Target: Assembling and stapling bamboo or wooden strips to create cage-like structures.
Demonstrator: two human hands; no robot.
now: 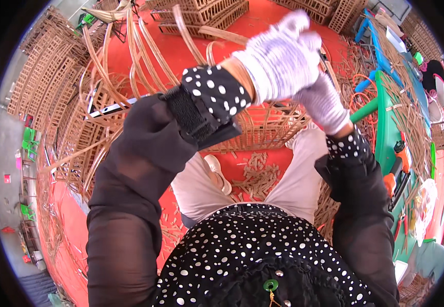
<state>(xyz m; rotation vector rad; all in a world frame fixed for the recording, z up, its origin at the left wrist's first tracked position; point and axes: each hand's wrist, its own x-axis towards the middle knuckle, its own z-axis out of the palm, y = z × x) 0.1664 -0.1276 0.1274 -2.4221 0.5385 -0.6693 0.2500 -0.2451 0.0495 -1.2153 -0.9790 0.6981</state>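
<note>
My left hand (286,64), in a white-and-purple knit glove, is raised in front of me with its fingers curled and slightly blurred. What it holds, if anything, is hidden. My right hand (324,105), gloved alike, meets it from the right, its fingers covered by the left hand. A flat brown strip (222,35) runs behind the left hand; whether either hand grips it is unclear. Below both hands, an open woven basket (258,134) with upright strips stands on the floor between my feet.
Long bent strips (142,56) rise at the left. Stacked brown crates (196,15) stand ahead. At the right are a green table (385,123) with orange-handled tools (401,153) and bundled strips. Short offcuts (258,176) litter the red floor (168,210).
</note>
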